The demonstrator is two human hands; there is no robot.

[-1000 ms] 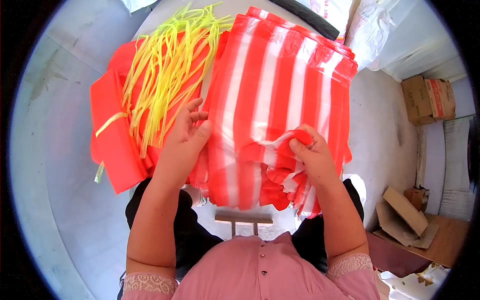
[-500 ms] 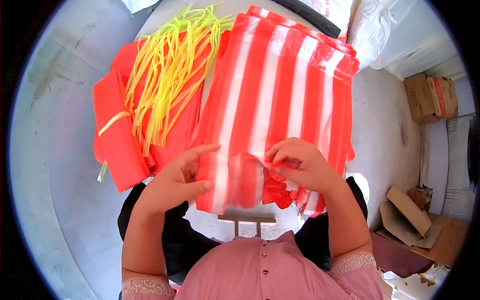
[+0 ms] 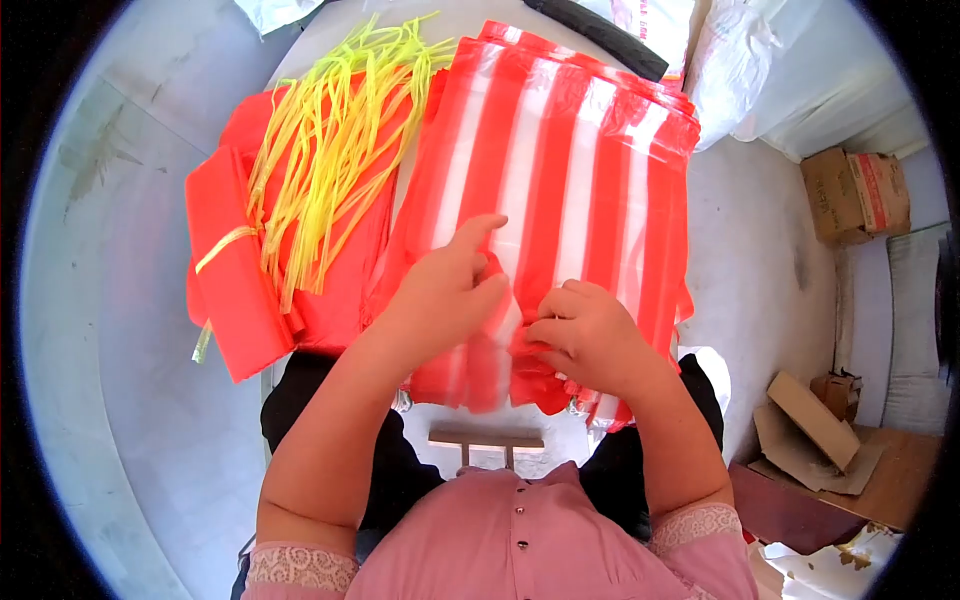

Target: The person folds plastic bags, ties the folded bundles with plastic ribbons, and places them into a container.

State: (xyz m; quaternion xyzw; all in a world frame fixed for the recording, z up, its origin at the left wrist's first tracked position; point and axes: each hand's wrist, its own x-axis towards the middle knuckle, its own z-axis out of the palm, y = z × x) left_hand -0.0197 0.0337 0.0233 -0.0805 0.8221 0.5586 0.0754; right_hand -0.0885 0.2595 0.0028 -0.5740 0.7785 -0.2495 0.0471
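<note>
A stack of red-and-white striped plastic bags (image 3: 610,185) lies in front of me, its near edge ruffled and partly see-through. My right hand (image 3: 590,335) is closed in a pinch on a striped bag at the near part of the stack. Over the stack, left of it, my left hand (image 3: 450,290) has its forefinger stretched out and its thumb apart, with nothing visible held. Its fingertips are at the bag surface; whether they touch it I cannot tell.
Yellow plastic strips (image 3: 330,160) lie over red folded bags at left, beside a red bundle (image 3: 235,265) tied with a yellow strip. A black roll (image 3: 600,38) is at the far edge. Cardboard boxes (image 3: 855,195) stand at right, with opened cardboard (image 3: 810,430) nearer.
My left hand has moved from the stack's left edge up and right across the bags. My right hand stays near the same spot, still pinching. The near-left bag edge has folded inward.
</note>
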